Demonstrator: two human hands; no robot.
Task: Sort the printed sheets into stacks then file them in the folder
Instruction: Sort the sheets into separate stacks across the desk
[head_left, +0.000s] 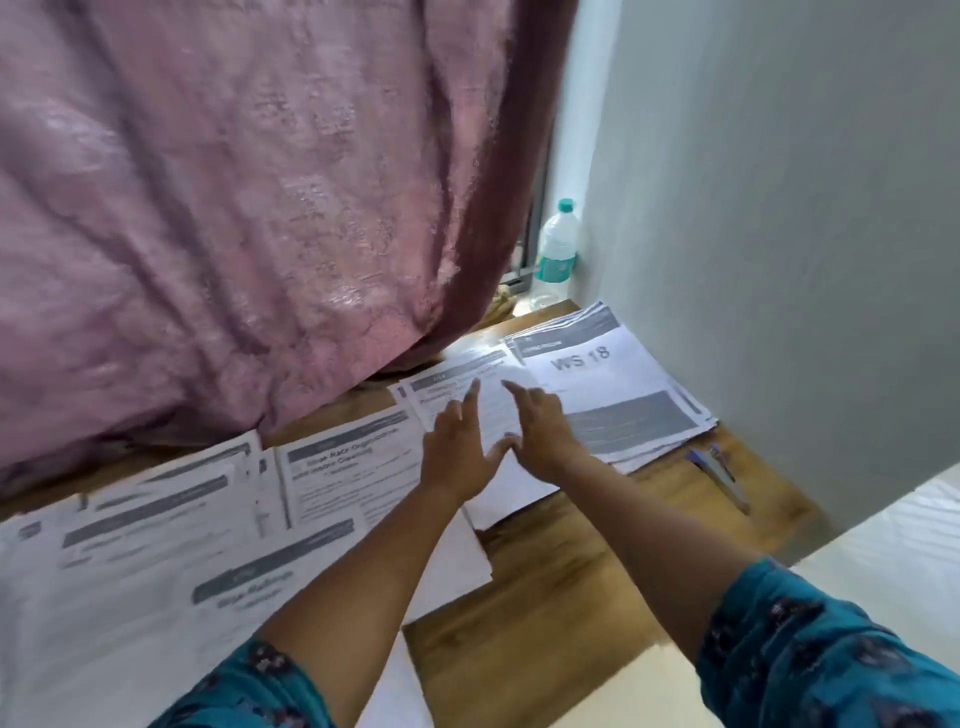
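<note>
Printed sheets lie in several stacks on a wooden table. A thick stack headed "WS 18" sits at the far right. Left of it lies a smaller stack, and both my hands hover over it. My left hand and my right hand are spread with fingers apart, thumbs nearly touching, holding nothing. Another sheet lies in the middle, and overlapping sheets cover the left side. No folder is visible.
A pink curtain hangs over the table's far edge. A water bottle stands in the back corner by the grey wall. Two pens lie right of the stacks. A white surface is at the right.
</note>
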